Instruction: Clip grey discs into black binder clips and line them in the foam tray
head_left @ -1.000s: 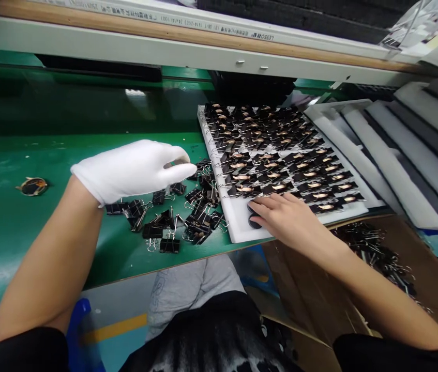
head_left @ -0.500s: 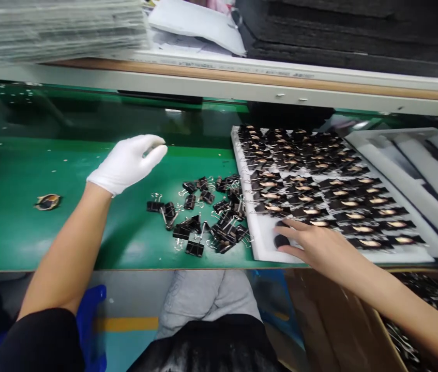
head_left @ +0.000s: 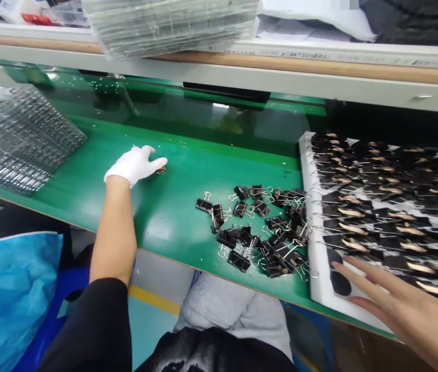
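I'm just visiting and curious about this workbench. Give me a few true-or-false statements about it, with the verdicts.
1. The left hand wears a white glove. True.
2. The right hand is gloved too. False: it is bare.
3. Loose black binder clips lie on the green tabletop. True.
4. The white foam board lies left of those loose clips in the picture. False: it lies right of them.
5. Two black discs are near the right hand. True.

shelf-edge print (head_left: 304, 53) blurred, no legible txt
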The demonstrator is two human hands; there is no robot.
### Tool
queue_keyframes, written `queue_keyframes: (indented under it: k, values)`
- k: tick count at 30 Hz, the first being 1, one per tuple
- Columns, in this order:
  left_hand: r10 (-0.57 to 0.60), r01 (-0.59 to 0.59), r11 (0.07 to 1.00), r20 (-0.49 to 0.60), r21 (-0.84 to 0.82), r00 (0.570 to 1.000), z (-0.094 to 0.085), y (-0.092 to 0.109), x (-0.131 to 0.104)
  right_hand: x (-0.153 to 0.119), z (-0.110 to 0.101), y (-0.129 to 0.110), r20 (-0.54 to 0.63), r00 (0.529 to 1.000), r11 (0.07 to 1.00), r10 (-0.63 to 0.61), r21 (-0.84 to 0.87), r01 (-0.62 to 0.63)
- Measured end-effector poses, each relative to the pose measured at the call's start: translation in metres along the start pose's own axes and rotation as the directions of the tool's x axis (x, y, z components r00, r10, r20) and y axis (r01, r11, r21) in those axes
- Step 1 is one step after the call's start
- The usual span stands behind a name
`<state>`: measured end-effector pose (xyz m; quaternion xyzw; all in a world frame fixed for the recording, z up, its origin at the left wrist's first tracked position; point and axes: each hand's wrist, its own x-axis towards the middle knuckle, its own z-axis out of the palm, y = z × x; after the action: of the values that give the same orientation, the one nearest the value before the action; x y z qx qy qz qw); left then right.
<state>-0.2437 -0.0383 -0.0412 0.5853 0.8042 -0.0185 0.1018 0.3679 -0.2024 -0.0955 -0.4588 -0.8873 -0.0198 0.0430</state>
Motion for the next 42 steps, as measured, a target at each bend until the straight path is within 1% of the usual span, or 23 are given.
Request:
queue_keyframes:
  k: [2,3,4,5,7,10,12,14,17,21,26,28,31,33,36,38,42]
  values:
    - [0.021,-0.026,0.998,0.085,0.064,0.996,0.004,0.009,-0.003,0.011,-0.007,-0.003,0.013,0.984,0.982,-0.176,-0.062,0.177]
    - [0.023,-0.034,0.995,0.107,0.097,0.994,0.006,0.014,-0.004,0.016,-0.011,-0.005,0.033,0.973,0.969,-0.229,-0.085,0.231]
    - [0.034,-0.048,0.991,0.116,0.122,0.993,0.008,0.019,-0.004,0.022,-0.015,-0.008,0.05,0.966,0.961,-0.254,-0.095,0.258]
    - [0.058,-0.074,0.988,0.113,0.137,0.992,0.009,0.024,-0.004,0.027,-0.02,-0.01,0.068,0.963,0.958,-0.262,-0.099,0.268]
    - [0.147,-0.158,0.977,0.085,0.14,0.985,0.013,0.032,-0.002,0.034,-0.026,-0.014,0.07,0.967,0.964,-0.246,-0.082,0.252]
    - [0.272,-0.274,0.952,0.038,0.134,0.962,0.021,0.047,0.0,0.039,-0.032,-0.017,0.109,0.974,0.98,-0.197,0.009,0.197]
    - [0.309,-0.309,0.943,0.024,0.122,0.951,0.026,0.058,-0.001,0.042,-0.034,-0.016,0.152,0.971,0.982,-0.187,0.051,0.181]
    - [0.34,-0.341,0.935,0.03,0.093,0.94,0.031,0.068,-0.003,0.046,-0.037,-0.016,0.183,0.963,0.98,-0.198,0.058,0.191]
    - [0.386,-0.388,0.921,0.032,0.036,0.922,0.036,0.077,-0.004,0.049,-0.039,-0.015,0.213,0.954,0.977,-0.212,0.054,0.206]
    - [0.421,-0.421,0.907,0.011,0.002,0.907,0.04,0.083,-0.004,0.048,-0.042,-0.018,0.207,0.955,0.977,-0.212,0.042,0.208]
    - [0.409,-0.409,0.913,0.003,-0.001,0.913,0.038,0.089,-0.008,0.05,-0.045,-0.014,0.248,0.946,0.977,-0.208,0.019,0.21]
    - [0.415,-0.415,0.91,0.012,0.01,0.91,0.037,0.091,-0.009,0.054,-0.046,-0.011,0.261,0.938,0.969,-0.231,-0.028,0.246]
    - [0.417,-0.418,0.908,0.029,0.03,0.908,0.035,0.092,-0.01,0.059,-0.052,-0.011,0.281,0.9,0.922,-0.334,-0.103,0.374]
    - [0.415,-0.416,0.908,0.036,0.043,0.909,0.034,0.092,-0.01,0.06,-0.056,-0.012,0.294,0.886,0.911,-0.357,-0.098,0.4]
    - [0.417,-0.419,0.906,0.035,0.059,0.908,0.034,0.093,-0.011,0.056,-0.06,-0.011,0.262,0.909,0.938,-0.325,-0.029,0.344]
    - [0.413,-0.414,0.908,0.031,0.067,0.91,0.034,0.093,-0.011,0.053,-0.06,-0.008,0.237,0.917,0.944,-0.322,0.002,0.331]
    - [0.408,-0.409,0.909,0.03,0.075,0.913,0.035,0.094,-0.011,0.049,-0.062,-0.005,0.156,0.936,0.945,-0.316,-0.032,0.325]
